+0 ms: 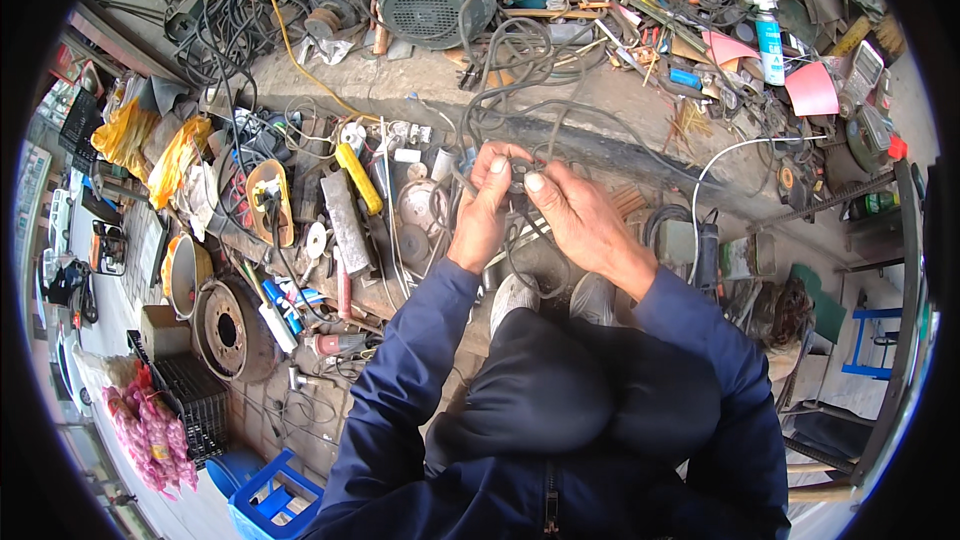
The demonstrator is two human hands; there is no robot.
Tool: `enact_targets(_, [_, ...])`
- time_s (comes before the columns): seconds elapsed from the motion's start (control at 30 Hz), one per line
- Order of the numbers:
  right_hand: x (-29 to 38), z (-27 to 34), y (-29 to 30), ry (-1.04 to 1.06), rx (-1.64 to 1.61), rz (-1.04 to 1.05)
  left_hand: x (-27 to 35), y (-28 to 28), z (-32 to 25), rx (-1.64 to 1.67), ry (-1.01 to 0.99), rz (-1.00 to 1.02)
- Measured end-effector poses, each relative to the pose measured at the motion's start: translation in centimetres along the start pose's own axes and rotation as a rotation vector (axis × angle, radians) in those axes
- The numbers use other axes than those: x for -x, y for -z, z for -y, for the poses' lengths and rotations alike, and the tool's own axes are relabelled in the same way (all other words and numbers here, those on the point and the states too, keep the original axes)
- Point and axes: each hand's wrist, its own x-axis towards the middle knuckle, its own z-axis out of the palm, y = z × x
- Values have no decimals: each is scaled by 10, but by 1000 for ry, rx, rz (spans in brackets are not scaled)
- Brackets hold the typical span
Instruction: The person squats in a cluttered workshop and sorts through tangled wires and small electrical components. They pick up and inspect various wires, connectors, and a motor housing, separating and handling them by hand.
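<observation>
Between both hands, in front of my knees, is a small dark round part, perhaps a metal ring; the fingers hide much of it. My left hand pinches its left side with thumb and fingers. On the opposite side, my right hand grips it with the thumb on top. A dark cable loops below the hands, and more black cables lie just beyond them. To the left of my left hand sit a round pinkish metal disc and a smaller grey disc.
Electric motors and tangled cables crowd the concrete ledge ahead. A spray gas can stands far right. Leftward lie a yellow-handled tool, a stone-like block, a wheel rim and a blue stool.
</observation>
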Motion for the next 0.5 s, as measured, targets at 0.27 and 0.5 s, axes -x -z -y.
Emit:
enact_targets(0.27, [-3,-8,-10,133,58,-58,-7,-12,6,97,155,-86])
enact_targets(0.5, [-9,-12,-15,252,167,-194,-12,-17,10,60,188,-187])
